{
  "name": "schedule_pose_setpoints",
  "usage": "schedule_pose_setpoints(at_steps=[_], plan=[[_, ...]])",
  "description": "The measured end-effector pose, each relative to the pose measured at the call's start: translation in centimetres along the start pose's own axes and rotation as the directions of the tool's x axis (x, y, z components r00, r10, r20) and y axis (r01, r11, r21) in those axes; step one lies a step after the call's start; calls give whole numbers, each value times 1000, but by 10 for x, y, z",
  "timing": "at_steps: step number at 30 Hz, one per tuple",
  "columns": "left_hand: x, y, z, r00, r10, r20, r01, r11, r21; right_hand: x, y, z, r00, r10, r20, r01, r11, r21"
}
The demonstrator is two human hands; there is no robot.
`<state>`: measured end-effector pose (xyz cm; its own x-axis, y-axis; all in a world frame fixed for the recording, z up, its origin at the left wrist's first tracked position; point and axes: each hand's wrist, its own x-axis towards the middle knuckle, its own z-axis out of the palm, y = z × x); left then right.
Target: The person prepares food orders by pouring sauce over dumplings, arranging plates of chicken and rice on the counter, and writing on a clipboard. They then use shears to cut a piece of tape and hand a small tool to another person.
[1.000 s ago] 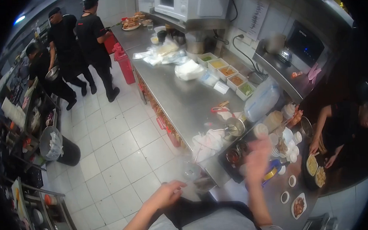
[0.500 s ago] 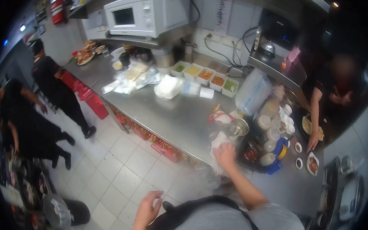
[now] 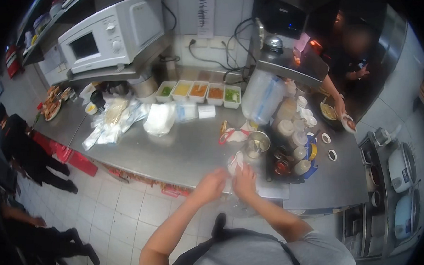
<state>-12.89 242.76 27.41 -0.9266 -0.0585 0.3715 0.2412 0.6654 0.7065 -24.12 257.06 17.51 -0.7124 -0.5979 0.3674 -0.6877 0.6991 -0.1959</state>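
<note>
Near the counter's front edge, my right hand is closed on a white cloth, which bunches up beyond the fingers. My left hand is just left of it, blurred, its fingers curled towards the cloth; what they hold, if anything, cannot be made out. Some clear plastic hangs below my right hand. A metal cup stands right behind the cloth. Red-handled scissors lie to the left of the cup, beside another white and red cloth.
Bottles and a dark sauce jar crowd the right. Containers of chopped food line the wall below a microwave. A co-worker's hand holds a small dish. Other people stand at the left.
My left hand has risen from below the counter's edge to beside my right hand. The view has turned right. The co-worker's hand has lifted the small dish from the counter.
</note>
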Motion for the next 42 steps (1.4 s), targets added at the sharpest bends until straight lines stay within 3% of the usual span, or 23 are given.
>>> schedule_pose_setpoints(at_steps=[2, 6, 8, 9, 11, 13, 15, 16, 17, 18, 21, 25, 27, 28, 30, 31, 33, 35, 37, 39, 41, 42], plan=[[47, -13, 5, 994, 93, -55, -92, 996, 22, 4, 0, 1, 1000, -6, -7, 6, 1000, 19], [124, -72, 34, 993, 119, 12, -120, 983, 142, 18, 1, 6, 996, -74, 44, 71, 995, 77], [154, -97, 45, 995, 69, -69, -37, 923, 384, 29, -1, 1, 988, -137, 72, 123, 977, 175], [164, -104, 49, 995, 81, -61, -52, 922, 384, 33, 0, 3, 990, -126, 63, 113, 979, 172], [175, -117, 58, 971, -176, -161, 237, 797, 556, 38, 4, 5, 975, -208, 74, 176, 936, 305], [181, -137, 67, 973, -170, -154, 228, 798, 558, 46, 12, -2, 969, -230, 91, 179, 906, 383], [189, -141, 61, 974, -174, -143, 224, 796, 562, 49, 14, -16, 982, -157, 103, 52, 758, 650], [193, -145, 57, 957, -284, -60, 267, 783, 562, 49, 15, -21, 982, -150, 113, 41, 758, 651], [193, -144, 52, 920, -391, 25, 309, 762, 568, 48, 16, -24, 982, -173, 73, 90, 773, 629], [192, -144, 49, 917, -398, 34, 310, 761, 570, 49, 16, -25, 980, -199, 31, 140, 785, 603], [196, -140, 39, 943, -332, -29, 274, 721, 637, 61, 15, -20, 979, -198, 55, 121, 770, 626], [196, -130, 23, 950, -288, 118, 147, 749, 646, 110, 7, -2, 994, -100, -41, 105, 797, 595], [191, -138, 17, 959, -239, 156, 91, 774, 627, 144, 3, 14, 983, 152, -105, -78, 858, 508], [191, -148, 20, 947, -272, 172, 126, 804, 581, 149, 0, 18, 980, 160, -114, -82, 860, 503], [196, -166, 22, 936, -290, 197, 147, 834, 531, 160, -4, 24, 973, 205, -107, -180, 962, 207], [196, -176, 21, 938, -295, 183, 166, 845, 509, 165, -5, 29, 970, 215, -112, -189, 961, 203], [196, -172, 6, 938, -296, 180, 177, 857, 484, 173, -1, 41, 966, 254, -40, -252, 967, 30], [198, -155, -16, 878, -347, 328, 84, 788, 610, 182, 3, 46, 955, 296, -2, -296, 955, -25], [190, -162, -16, 904, -292, 312, 44, 790, 612, 192, 4, 46, 939, 344, 26, -341, 937, -81], [185, -171, -15, 928, -218, 303, -14, 791, 612, 201, 6, 40, 956, 286, 71, -260, 932, -254], [183, -183, -15, 973, -145, 182, 34, 863, 504, 208, 6, 30, 938, 329, 107, -305, 933, -194], [186, -187, -20, 970, -131, 203, 13, 868, 497, 210, 3, 22, 927, 338, 161, -320, 939, -127]])
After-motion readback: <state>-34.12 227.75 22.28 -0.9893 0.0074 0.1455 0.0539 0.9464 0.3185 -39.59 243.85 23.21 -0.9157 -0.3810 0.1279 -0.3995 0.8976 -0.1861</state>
